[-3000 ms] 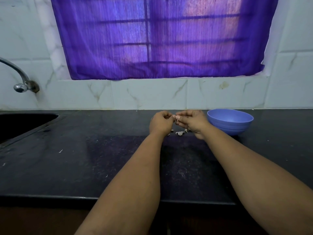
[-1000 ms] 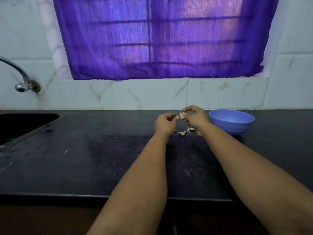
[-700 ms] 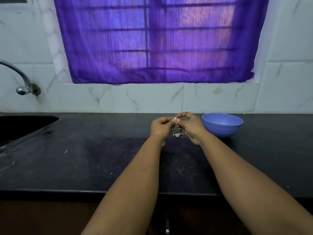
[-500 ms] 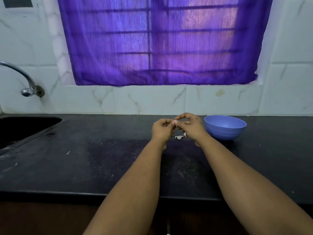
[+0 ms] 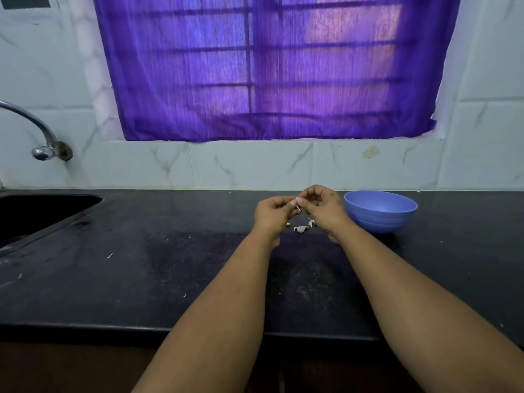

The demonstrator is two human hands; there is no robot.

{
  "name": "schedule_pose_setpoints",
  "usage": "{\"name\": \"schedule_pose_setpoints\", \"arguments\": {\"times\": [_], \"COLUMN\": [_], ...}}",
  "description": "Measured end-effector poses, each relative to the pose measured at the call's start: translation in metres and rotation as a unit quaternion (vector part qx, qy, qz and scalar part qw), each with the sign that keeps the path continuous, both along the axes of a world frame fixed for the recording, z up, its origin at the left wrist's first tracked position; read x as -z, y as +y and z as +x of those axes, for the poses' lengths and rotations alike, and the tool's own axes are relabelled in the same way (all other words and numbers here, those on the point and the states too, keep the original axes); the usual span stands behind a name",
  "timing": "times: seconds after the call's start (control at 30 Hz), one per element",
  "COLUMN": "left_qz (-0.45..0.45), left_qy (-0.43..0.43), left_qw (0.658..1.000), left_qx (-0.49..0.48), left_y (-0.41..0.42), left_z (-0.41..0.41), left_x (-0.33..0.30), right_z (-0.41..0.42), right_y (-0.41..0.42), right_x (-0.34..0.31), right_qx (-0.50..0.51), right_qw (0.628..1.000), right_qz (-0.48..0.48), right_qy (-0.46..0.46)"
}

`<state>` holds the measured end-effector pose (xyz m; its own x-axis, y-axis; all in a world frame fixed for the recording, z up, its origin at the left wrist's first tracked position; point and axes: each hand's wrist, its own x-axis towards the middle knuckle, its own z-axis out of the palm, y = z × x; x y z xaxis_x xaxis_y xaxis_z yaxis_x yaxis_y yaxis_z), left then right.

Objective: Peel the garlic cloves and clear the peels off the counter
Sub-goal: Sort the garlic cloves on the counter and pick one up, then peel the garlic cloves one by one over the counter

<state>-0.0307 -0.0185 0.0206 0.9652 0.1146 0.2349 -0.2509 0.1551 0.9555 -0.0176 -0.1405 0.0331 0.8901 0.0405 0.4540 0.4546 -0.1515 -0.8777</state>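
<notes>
My left hand and my right hand are raised together above the black counter, fingertips meeting. Between them they pinch a small garlic clove, mostly hidden by the fingers, with a thin strip of skin sticking out below. A few pale peels lie on the counter just under the hands. A blue bowl stands to the right of my right hand; its inside is not visible.
A sink is set into the counter at the far left, with a metal tap above it. Behind runs a white tiled wall with a purple curtain over the window. Small pale specks dot the counter.
The hands have stayed together on the clove, shifting slightly as the fingers work at it. The view has tilted a little; the peels and the bowl lie where they were.
</notes>
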Motion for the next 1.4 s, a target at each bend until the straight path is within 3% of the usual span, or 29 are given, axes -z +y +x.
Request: {"name": "schedule_pose_setpoints", "arguments": {"times": [0.1,0.63,0.93,1.4], "left_qz": [0.008,-0.019,-0.128,-0.275], "left_qy": [-0.003,-0.009,0.0,0.019], "left_qw": [1.0,1.0,0.991,0.957], "left_qx": [0.005,0.004,0.042,0.087], "left_y": [0.0,-0.003,-0.001,0.016], "left_z": [-0.001,-0.001,0.003,0.003], "left_x": [-0.001,-0.001,-0.003,-0.015], "right_z": [0.002,0.007,0.005,-0.007], "right_y": [-0.002,0.001,0.003,-0.001], "right_x": [0.0,0.0,-0.004,-0.015], "right_qx": [0.013,-0.018,-0.015,-0.044], "right_qw": [0.999,0.995,0.993,0.997], "right_qz": [-0.047,-0.094,-0.116,-0.052], "right_qy": [-0.011,0.017,0.005,0.023]}}
